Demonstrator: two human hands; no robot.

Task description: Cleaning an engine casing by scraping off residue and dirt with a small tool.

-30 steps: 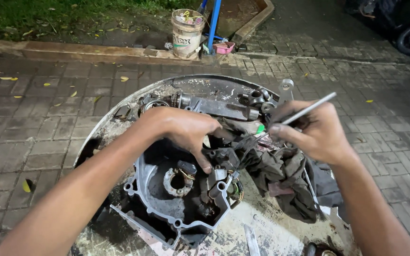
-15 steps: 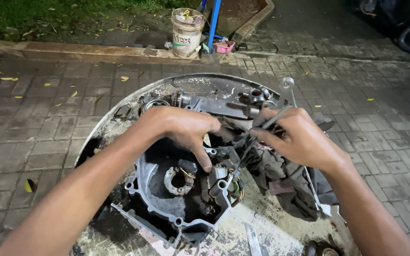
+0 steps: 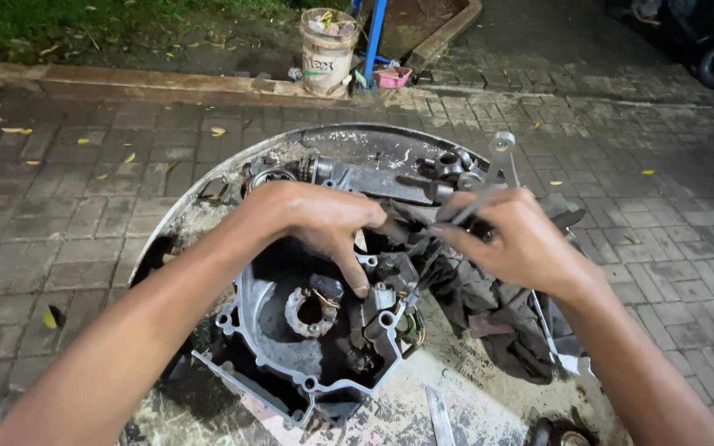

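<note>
Engine cover, left hand on it, right hand hiding tool tip

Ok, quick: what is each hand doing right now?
Left hand: open, fingers pressing on the engine cover.
Right hand: closed on a slim metal tool.

Both bare forearms reached in from the bottom corners, converging at centre. The left hand lay palm down, knuckles arched, index finger pointing downward. The right hand was curled into a tight grip, thumb pressed forward, wrist bent inward.
</note>
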